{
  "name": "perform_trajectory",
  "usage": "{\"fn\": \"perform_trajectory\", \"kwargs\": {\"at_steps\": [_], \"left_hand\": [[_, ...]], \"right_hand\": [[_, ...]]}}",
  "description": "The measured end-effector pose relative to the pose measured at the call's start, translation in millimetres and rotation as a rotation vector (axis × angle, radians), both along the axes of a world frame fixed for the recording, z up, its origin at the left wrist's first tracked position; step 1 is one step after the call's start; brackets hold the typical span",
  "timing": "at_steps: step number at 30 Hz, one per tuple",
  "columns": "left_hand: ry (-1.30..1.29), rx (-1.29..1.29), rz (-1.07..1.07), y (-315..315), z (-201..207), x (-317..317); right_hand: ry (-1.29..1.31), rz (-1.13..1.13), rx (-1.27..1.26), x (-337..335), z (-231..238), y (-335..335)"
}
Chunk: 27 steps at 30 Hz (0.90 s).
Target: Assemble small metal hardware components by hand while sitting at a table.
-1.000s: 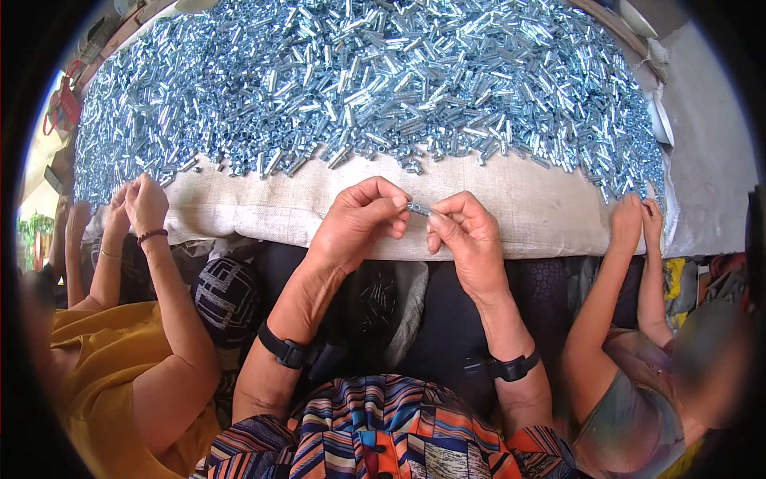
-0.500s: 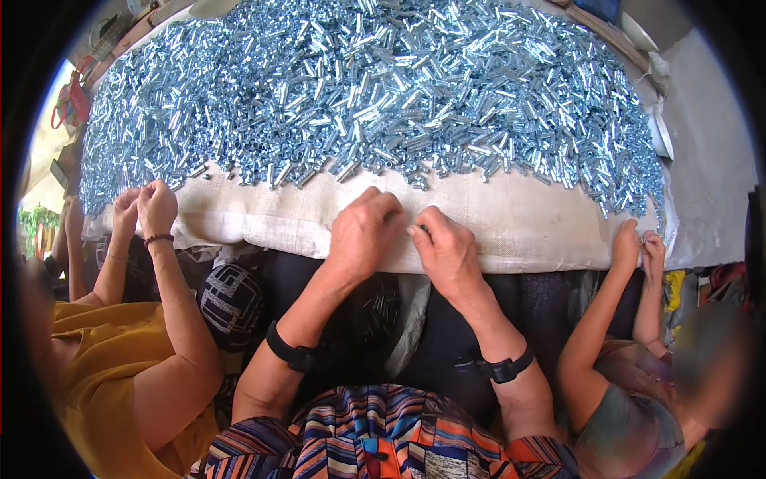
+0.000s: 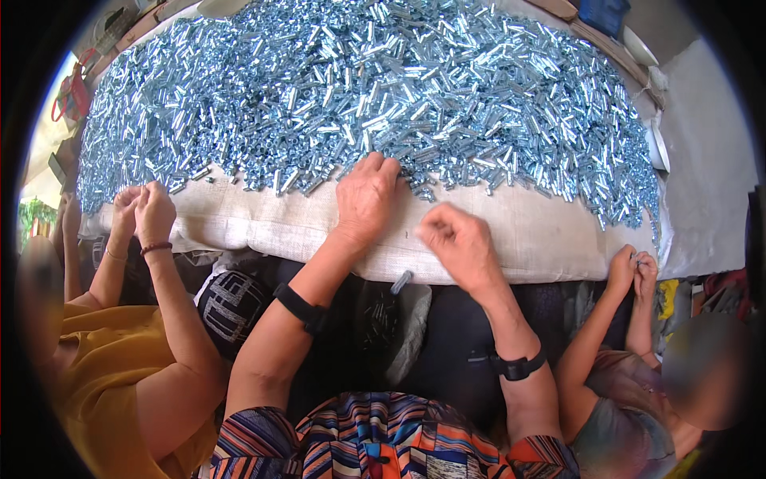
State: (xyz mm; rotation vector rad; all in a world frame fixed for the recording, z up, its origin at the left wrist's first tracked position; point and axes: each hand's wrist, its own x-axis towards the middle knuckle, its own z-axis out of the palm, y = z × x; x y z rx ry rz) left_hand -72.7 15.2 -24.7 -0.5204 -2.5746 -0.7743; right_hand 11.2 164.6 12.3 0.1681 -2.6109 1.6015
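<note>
A wide heap of small shiny bluish-silver metal tubes [image 3: 383,88] covers the pale cloth [image 3: 319,223] before me. My left hand [image 3: 369,191] has reached the heap's near edge, its fingers bent down among the pieces; the fingertips and anything in them are hidden. Just right of it, above the bare strip of cloth, my right hand [image 3: 461,243] is loosely curled and smeared by motion. One metal tube [image 3: 401,282] is in the air at the cloth's front edge, apart from both hands. Below it, a dark container or bag in my lap holds several metal pieces [image 3: 379,315].
A person in a mustard top [image 3: 104,375] sits at my left, hands together at the cloth. At my right, another person [image 3: 622,391] holds both hands by the cloth's corner. A wooden edge [image 3: 610,48] and a blue container [image 3: 600,14] stand at the far right.
My left hand has moved up to the heap's edge. The right hand has shifted slightly right and down, and a metal tube now shows in the air below the hands.
</note>
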Motion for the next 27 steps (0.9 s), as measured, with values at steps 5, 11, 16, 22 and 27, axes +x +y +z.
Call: {"fn": "perform_trajectory", "kwargs": {"at_steps": [5, 11, 16, 22, 27], "left_hand": [[0.03, 0.05, -0.004, 4, -5, -1], [0.021, 0.094, -0.011, 1, -6, 0], [-0.165, 0.385, -0.013, -32, 2, 6], [-0.636, 0.917, -0.134, -55, 6, 14], [-0.741, 1.029, -0.158, -52, 13, 23]], "right_hand": [[0.09, -0.157, 0.091, -54, -7, -4], [0.343, -0.091, 0.461, -85, -22, -14], [0.332, -0.039, 0.488, -86, -21, -15], [0.438, -0.056, 0.507, -84, -24, -27], [0.378, -0.009, 0.59, -83, -20, -28]]}}
